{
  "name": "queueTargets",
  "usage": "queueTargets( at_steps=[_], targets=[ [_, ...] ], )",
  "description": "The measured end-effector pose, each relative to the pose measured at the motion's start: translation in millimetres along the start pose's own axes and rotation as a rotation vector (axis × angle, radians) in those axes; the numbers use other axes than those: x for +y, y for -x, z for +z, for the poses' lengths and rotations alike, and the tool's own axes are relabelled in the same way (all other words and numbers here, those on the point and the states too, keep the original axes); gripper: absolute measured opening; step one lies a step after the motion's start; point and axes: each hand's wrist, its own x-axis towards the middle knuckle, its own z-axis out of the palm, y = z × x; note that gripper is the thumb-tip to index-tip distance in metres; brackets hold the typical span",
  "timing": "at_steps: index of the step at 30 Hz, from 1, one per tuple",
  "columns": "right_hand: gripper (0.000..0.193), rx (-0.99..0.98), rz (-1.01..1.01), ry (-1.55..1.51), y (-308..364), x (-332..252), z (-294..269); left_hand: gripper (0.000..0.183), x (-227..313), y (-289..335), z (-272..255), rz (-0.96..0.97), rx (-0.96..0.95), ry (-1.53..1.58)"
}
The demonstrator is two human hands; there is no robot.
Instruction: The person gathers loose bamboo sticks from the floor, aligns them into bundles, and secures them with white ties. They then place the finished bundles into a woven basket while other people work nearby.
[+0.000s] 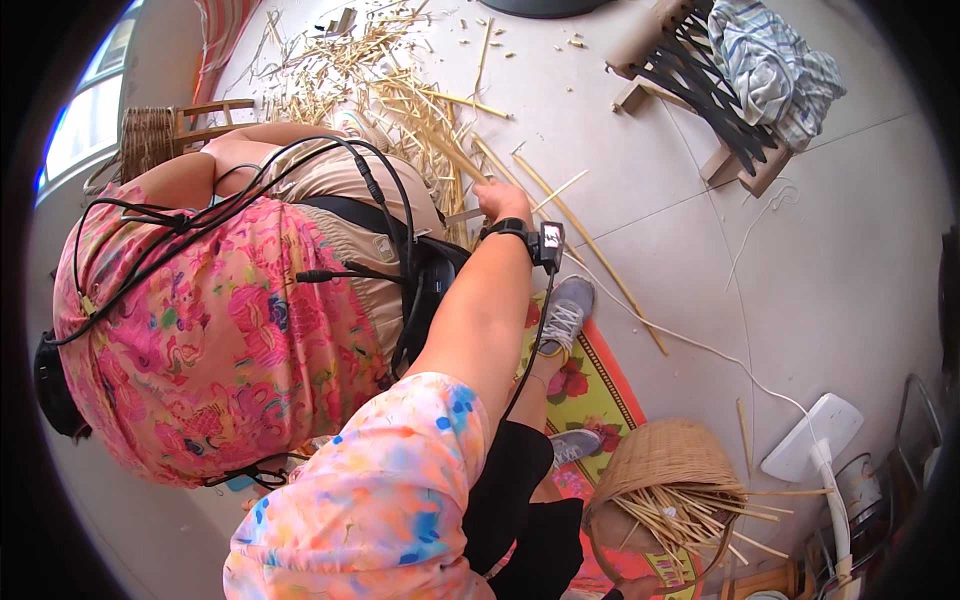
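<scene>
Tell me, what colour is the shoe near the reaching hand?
The shoe is grey with white laces, seen best in the head view, just below the right hand.

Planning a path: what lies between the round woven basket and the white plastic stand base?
One loose pale bamboo stick lying on the grey tile floor; the head view shows it.

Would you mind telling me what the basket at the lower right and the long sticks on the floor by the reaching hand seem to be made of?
The basket looks like tightly woven cane or bamboo, matt tan, judging by its fine plaited weave and loose pale strips poking from its mouth. The long sticks near the right hand look like split bamboo or reed: straw-yellow, straight, thin and dry, unpainted. Which plant exactly cannot be told.
</scene>
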Motion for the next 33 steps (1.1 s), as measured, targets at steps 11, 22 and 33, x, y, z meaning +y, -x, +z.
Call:
queueTargets(
  at_steps=[11,22,33],
  targets=[
    [0.021,0.088,0.258,-0.678,3.4,-9.9,6.3,0.007,23.4,87.1,34.6,0.065,-0.759,0.596],
    [0.019,0.164,0.417,-1.062,4.0,-6.1,7.4,0.024,-78.2,9.0,49.5,0.240,-0.216,0.047],
    [0.016,0.263,0.524,-1.244,1.2,-9.4,5.3,0.064,-36.6,15.9,49.8,-0.118,-0.172,-0.110]
  ],
)
